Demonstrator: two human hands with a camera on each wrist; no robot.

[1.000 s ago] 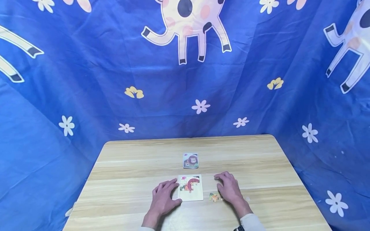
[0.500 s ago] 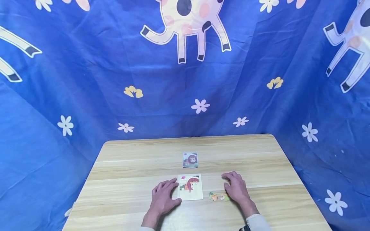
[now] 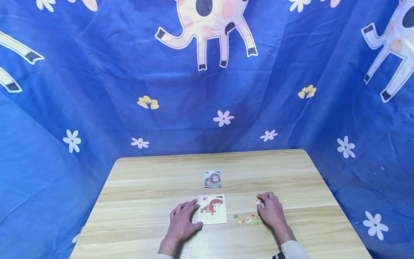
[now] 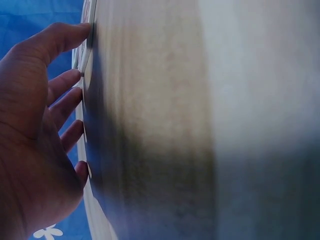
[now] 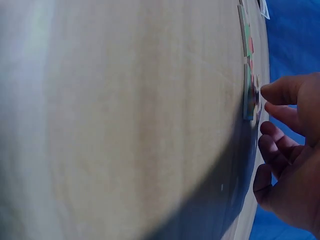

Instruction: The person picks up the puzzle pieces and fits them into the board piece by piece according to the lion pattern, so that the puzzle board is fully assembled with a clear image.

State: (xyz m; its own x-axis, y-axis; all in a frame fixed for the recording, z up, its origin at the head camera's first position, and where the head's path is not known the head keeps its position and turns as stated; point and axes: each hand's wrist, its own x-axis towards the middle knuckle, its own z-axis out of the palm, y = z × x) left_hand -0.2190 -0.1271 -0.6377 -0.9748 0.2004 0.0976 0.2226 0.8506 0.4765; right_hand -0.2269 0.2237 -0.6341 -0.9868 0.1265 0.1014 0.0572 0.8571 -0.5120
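On the head: looking forward and down from above the table [image 3: 145, 183], far enough back to take in left hand [image 3: 184, 220], right hand [image 3: 273, 209] and blue cloth [image 3: 181, 90]. On each wrist: close-up, low along the wood, rolled sideways, facing past its own hand. Shared by head and right wrist: puzzle pieces [image 3: 254, 221].

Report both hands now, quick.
Left hand: open, at the white square puzzle board.
Right hand: at a small, flat, multicoloured puzzle piece; grip can't be told.
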